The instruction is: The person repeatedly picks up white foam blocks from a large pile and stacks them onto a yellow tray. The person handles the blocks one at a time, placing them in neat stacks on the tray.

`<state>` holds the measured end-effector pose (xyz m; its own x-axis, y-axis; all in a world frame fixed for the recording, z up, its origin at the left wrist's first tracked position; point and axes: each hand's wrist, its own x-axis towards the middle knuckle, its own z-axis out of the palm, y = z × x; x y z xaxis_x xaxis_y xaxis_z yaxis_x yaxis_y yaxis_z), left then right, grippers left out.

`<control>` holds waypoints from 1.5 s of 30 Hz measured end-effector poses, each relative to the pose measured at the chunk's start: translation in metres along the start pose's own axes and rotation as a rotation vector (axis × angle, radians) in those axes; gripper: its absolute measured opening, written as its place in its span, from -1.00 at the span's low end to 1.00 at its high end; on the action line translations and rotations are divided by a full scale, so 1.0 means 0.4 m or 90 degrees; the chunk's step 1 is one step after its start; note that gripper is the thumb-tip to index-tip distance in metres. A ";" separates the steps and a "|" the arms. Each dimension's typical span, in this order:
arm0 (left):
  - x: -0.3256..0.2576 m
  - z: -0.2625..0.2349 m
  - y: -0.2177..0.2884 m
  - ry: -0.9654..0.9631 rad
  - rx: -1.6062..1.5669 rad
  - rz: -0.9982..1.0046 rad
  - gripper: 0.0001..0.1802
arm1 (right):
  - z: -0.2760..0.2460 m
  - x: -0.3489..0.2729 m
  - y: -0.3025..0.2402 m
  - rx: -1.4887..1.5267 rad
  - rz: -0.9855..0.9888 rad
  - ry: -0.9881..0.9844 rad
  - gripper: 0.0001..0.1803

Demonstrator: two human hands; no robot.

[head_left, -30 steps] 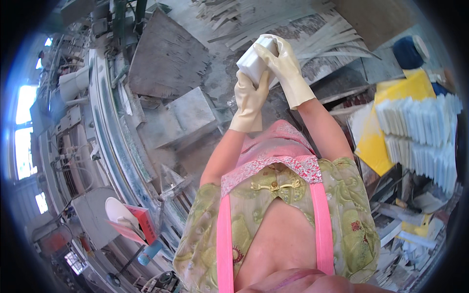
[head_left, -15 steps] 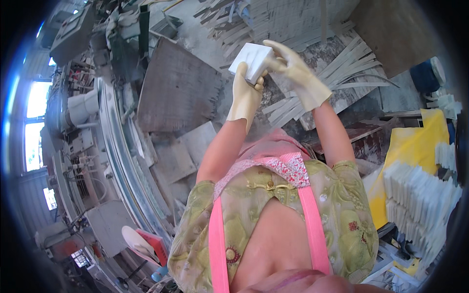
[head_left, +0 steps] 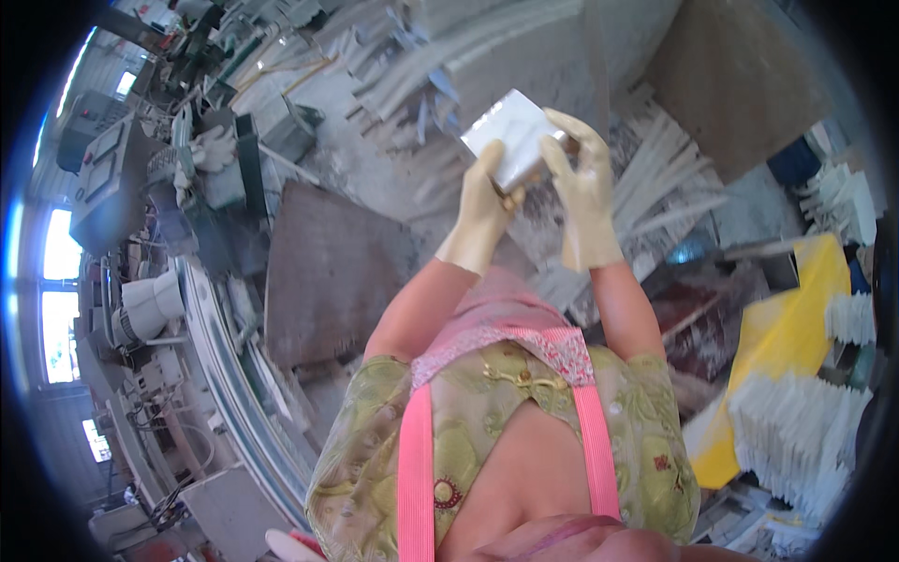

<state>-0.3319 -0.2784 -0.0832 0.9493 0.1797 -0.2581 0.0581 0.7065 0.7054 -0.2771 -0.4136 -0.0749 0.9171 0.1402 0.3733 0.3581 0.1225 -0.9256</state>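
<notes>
A white square block [head_left: 513,140] is gripped between the thumb and fingers of the gloved left hand [head_left: 482,201], held up in front of a pink apron [head_left: 496,304]. Its right corner is met by the curled fingers of the gloved right hand [head_left: 588,192]; whether they are pressed tight cannot be told. Pale strips [head_left: 660,173] are strewn beyond; white slabs [head_left: 796,440] are stacked at right, near a yellow sheet [head_left: 777,328].
</notes>
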 end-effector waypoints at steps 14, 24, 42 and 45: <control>0.623 0.091 0.718 -0.053 0.323 0.132 -0.48 | 0.179 0.436 0.005 0.036 0.114 0.047 -0.67; 0.817 0.084 0.771 -0.037 0.295 0.070 -0.38 | 0.164 0.542 0.064 -0.009 0.163 0.013 -0.63; 0.797 0.131 0.949 -0.155 1.152 -0.116 -0.17 | 0.263 0.721 0.119 -0.357 -0.172 -0.028 -0.40; 0.797 0.118 0.950 -0.177 1.095 -0.097 -0.17 | 0.290 0.834 0.121 -0.584 -0.337 -0.040 -0.19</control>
<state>0.0074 0.0149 0.1336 0.9143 -0.0560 -0.4012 0.2022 -0.7953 0.5716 0.0259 -0.2468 0.0122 0.6044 0.3399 0.7205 0.7283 -0.6023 -0.3269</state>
